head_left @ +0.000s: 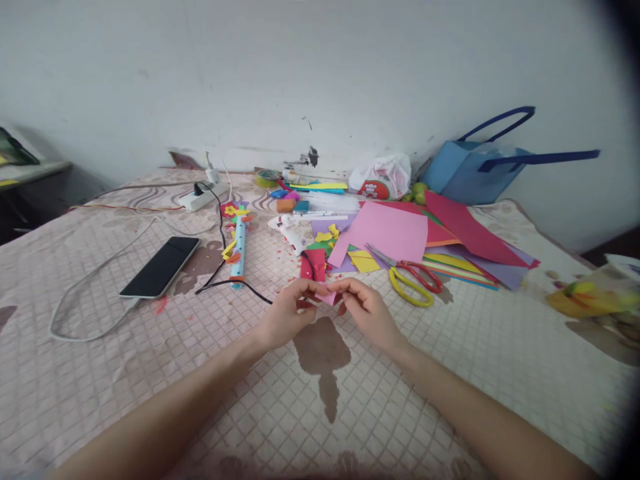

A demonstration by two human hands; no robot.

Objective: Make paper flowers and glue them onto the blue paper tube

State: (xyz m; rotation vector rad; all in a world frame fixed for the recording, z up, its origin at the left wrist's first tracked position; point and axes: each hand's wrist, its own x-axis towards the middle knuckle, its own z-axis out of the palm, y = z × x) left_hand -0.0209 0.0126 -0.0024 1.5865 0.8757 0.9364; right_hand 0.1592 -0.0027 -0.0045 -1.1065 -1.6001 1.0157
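Observation:
Between my two hands is a small piece of pink paper point(327, 298), pinched at its edges above the patterned tablecloth. My left hand point(290, 311) grips its left side with thumb and fingers. On the other side, my right hand point(367, 311) pinches it too, its fingertips close to the left ones. Just beyond the hands lie a red paper piece point(313, 262) and a white glue gun point(287, 233) with a black cord. Scissors point(410, 277) with yellow and red handles rest to the right, their blades on a pink sheet point(387, 232).
Left of the hands stand a decorated light-blue strip point(239, 250), a phone point(161, 267) on a white cable and a power strip point(203, 197). Coloured sheets point(480, 237) pile up on the right. Behind them are a plastic bag point(381, 177) and a blue bag point(465, 170) near the wall.

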